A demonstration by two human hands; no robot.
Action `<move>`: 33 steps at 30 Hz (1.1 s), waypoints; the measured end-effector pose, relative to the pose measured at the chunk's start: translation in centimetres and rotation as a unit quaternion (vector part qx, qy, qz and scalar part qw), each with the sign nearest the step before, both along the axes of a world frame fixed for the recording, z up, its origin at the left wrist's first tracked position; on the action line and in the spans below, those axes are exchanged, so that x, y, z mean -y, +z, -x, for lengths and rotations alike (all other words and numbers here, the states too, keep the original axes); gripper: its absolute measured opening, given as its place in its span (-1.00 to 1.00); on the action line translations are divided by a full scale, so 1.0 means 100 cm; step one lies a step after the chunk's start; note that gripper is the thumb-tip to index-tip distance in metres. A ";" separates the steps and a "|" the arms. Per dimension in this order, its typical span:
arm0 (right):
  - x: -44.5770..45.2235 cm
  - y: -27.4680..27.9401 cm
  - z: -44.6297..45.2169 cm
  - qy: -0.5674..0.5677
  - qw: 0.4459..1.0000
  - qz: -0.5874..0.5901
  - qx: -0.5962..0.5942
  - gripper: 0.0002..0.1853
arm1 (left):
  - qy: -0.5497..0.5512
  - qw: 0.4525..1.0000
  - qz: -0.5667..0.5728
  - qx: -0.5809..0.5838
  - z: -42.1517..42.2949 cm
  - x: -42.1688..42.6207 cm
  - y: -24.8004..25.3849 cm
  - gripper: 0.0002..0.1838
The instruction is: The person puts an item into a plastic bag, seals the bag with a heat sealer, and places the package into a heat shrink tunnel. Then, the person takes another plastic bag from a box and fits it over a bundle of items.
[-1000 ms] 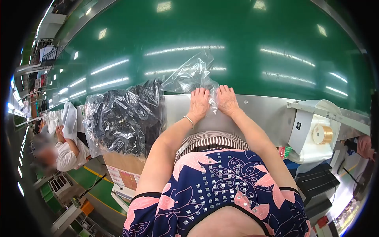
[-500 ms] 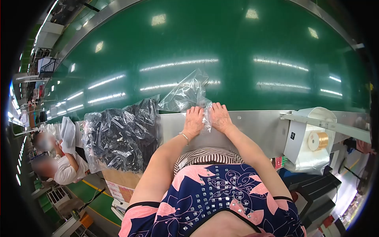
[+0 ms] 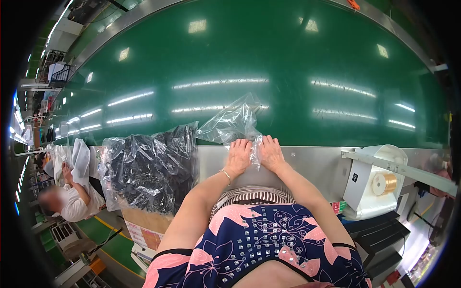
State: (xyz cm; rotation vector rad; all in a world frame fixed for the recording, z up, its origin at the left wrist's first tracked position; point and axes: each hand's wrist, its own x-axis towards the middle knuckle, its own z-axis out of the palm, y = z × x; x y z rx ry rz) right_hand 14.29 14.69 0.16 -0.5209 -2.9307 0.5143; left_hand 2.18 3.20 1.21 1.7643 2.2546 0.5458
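A clear plastic bag (image 3: 233,120) lies crumpled on the near edge of the green surface, its gathered end hanging over the metal rim. My left hand (image 3: 238,156) has its fingers closed on the left side of that gathered end. Close beside it, my right hand (image 3: 272,153) is closed on the right side, with a narrow strip of film between the two hands. Nothing solid can be made out inside the bag. Left of my left arm sits a pile of dark items in clear plastic bags (image 3: 149,170).
The green worktop or belt (image 3: 288,57) stretches ahead, with a metal edge (image 3: 317,165) nearest me. To the right stand a roll of clear film (image 3: 372,194) and a gold spool (image 3: 384,184) by a metal bar. A co-worker (image 3: 79,199) in white is at the left. Something orange (image 3: 354,4) appears at the far edge.
The view has tilted slightly, so the worktop appears lower in it. An orange thing has come into sight at the far edge. Both hands stay on the clear bag.
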 end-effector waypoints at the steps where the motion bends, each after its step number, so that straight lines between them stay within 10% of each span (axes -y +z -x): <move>1: 0.000 0.000 0.000 0.000 1.000 -0.009 0.002 -0.84 | -0.003 1.000 -0.005 0.006 0.000 0.001 -0.001 -0.60; 33: 0.000 0.002 0.000 -0.004 1.000 -0.006 -0.018 -0.84 | 0.007 1.000 0.005 0.018 0.000 0.001 -0.001 -0.60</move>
